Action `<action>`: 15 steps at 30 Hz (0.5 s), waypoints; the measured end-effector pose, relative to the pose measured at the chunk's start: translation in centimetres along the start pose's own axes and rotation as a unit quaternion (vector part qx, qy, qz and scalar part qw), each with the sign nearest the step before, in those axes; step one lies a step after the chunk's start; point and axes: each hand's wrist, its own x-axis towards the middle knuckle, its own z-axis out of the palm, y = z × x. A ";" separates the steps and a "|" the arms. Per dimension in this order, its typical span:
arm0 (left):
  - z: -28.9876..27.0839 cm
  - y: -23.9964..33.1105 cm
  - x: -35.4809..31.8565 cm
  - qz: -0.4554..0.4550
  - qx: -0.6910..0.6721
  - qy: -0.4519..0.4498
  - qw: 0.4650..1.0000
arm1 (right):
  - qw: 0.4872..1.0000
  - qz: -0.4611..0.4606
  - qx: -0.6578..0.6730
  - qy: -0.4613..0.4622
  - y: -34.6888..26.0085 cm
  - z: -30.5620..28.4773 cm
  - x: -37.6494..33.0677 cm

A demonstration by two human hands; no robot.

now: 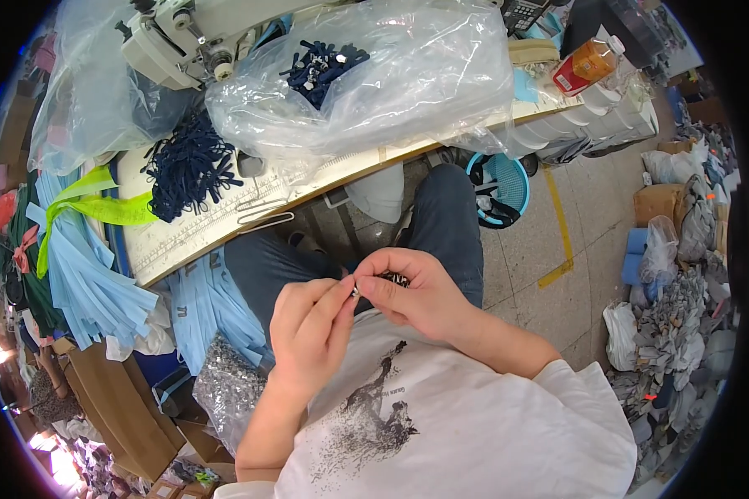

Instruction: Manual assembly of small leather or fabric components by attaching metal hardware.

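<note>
My left hand (308, 328) and my right hand (416, 291) meet over my lap, fingertips pinched together on a small metal piece (355, 290), likely a zipper slider. The right hand also cups a few dark small parts (397, 279) in its palm. A clear bag of small silvery metal parts (229, 387) lies by my left thigh. On the worktable (216, 224) lies a pile of dark blue zipper pulls (190, 162), and a large clear plastic bag (374, 83) holds more of them.
A sewing machine (183, 37) stands at the table's back. Light blue fabric strips (83, 266) hang off the left. A blue basket (499, 187) sits under the table; an orange drink bottle (587, 65) on the right. Bags and grey fabric heaps (682, 316) line the floor.
</note>
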 end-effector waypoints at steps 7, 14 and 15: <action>0.7 0.0 -0.8 -0.088 -0.110 0.050 0.989 | 0.999 -0.036 0.013 0.025 0.5 0.1 0.4; -0.2 -1.0 -0.5 -0.109 -0.306 -0.026 0.946 | 0.999 -0.032 0.003 0.037 0.4 0.0 0.5; -0.3 -1.0 -0.5 -0.112 -0.301 -0.032 0.947 | 0.999 -0.032 0.003 0.038 0.4 -0.1 0.5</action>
